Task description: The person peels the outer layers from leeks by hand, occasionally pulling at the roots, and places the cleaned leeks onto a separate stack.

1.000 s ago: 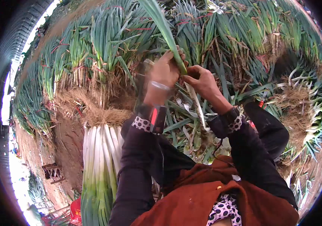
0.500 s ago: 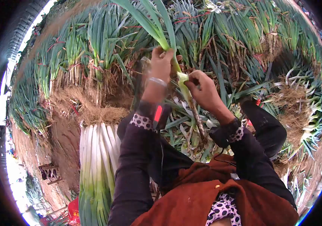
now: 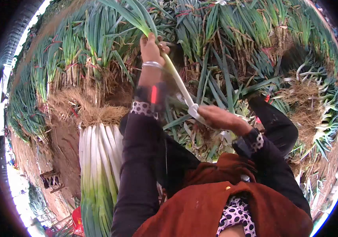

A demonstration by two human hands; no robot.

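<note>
My left hand (image 3: 151, 50) is closed round a long green onion (image 3: 179, 82), just below where its green leaves fan out toward the top of the view. The stalk slants down to the right and shows a smooth, pale surface. Lower on it, my right hand (image 3: 223, 118) is pinched on a loose whitish outer skin (image 3: 194, 111), bunched round the stalk. The stalk's root end is hidden by the right hand and blurred. Left of my arm lies a bundle of clean white-stemmed green onions (image 3: 98, 158), roots toward the top.
Tied bunches of green onions (image 3: 232, 31) with dry leaves stand in rows across the back. At right lies a heap of rooted onions (image 3: 307, 102). Peeled scraps (image 3: 200, 138) cover the ground between my legs. A red object (image 3: 78, 221) sits at lower left.
My right hand has moved down along the stalk with the peeled skin, baring the pale stem. My left hand has shifted up and left with the green onion.
</note>
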